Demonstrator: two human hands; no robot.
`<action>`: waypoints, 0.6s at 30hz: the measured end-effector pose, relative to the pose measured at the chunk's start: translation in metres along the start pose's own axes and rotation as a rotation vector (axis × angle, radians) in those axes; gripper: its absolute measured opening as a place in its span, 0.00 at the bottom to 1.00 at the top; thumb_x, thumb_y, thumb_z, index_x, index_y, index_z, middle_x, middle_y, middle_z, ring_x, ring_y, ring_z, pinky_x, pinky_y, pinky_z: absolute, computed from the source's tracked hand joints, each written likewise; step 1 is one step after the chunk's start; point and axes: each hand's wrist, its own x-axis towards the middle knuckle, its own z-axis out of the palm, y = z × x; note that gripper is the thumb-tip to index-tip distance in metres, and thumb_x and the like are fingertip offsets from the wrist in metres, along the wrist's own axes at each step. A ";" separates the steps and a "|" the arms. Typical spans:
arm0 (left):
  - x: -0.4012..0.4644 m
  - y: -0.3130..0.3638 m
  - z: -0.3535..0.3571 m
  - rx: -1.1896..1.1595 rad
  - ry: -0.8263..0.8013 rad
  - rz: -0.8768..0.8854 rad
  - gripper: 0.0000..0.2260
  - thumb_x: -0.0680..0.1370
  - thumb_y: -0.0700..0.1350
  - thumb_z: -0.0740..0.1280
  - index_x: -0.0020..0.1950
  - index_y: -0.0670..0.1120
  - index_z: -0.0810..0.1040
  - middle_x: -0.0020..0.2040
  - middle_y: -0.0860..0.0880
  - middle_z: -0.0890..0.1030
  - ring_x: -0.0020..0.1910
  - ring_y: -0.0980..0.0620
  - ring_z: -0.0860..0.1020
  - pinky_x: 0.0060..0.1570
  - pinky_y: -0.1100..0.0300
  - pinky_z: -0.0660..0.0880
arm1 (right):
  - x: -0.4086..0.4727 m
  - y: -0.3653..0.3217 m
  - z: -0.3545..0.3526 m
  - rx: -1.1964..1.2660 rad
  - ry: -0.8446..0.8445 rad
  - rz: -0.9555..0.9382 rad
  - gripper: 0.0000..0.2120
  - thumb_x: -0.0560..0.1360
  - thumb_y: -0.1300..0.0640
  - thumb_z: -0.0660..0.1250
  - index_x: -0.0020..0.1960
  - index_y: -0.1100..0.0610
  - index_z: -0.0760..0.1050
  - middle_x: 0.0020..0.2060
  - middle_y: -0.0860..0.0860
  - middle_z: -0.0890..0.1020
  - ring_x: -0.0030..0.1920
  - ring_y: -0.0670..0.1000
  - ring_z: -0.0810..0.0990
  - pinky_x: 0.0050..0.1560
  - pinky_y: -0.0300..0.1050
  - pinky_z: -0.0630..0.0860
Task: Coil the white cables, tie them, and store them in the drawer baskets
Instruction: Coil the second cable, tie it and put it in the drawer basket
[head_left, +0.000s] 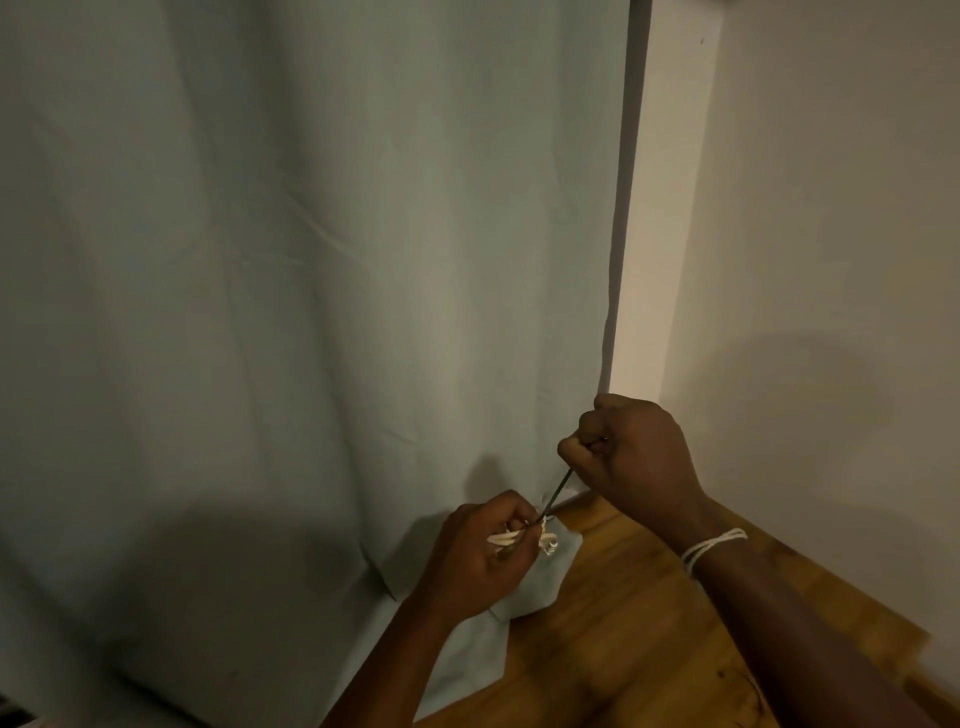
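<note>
My left hand (483, 553) grips a small coiled bundle of white cable (519, 540), most of it hidden inside the fist. A thin dark tie (558, 491) runs taut from the bundle up and to the right into my right hand (628, 452), which is clenched around its end. Both hands hang in front of the grey curtain, above the floor. No drawer or basket is in view.
A pale grey curtain (311, 286) fills the left and middle, its hem pooled on the wooden floor (649, 623). A white wall (831, 234) and corner post (670, 208) stand on the right. White string loops around my right wrist (711, 545).
</note>
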 end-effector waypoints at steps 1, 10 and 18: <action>-0.002 0.000 0.000 0.002 -0.007 0.000 0.04 0.77 0.50 0.68 0.45 0.51 0.75 0.37 0.60 0.80 0.38 0.58 0.82 0.36 0.68 0.76 | 0.001 0.001 -0.001 -0.003 0.002 0.001 0.12 0.67 0.54 0.67 0.26 0.56 0.75 0.24 0.49 0.70 0.24 0.49 0.69 0.26 0.40 0.66; -0.004 -0.011 -0.003 0.004 -0.020 -0.107 0.05 0.79 0.47 0.66 0.44 0.51 0.74 0.38 0.59 0.81 0.40 0.61 0.81 0.38 0.71 0.74 | -0.017 -0.007 0.008 -0.041 -0.030 -0.007 0.14 0.69 0.53 0.66 0.26 0.55 0.74 0.25 0.46 0.68 0.24 0.47 0.68 0.25 0.37 0.64; 0.003 -0.009 0.005 -0.464 0.209 -0.537 0.08 0.80 0.38 0.64 0.48 0.48 0.82 0.43 0.49 0.86 0.44 0.53 0.84 0.43 0.64 0.77 | -0.046 -0.007 0.014 0.141 -0.047 0.108 0.26 0.73 0.57 0.72 0.24 0.43 0.60 0.21 0.46 0.67 0.26 0.46 0.72 0.28 0.31 0.64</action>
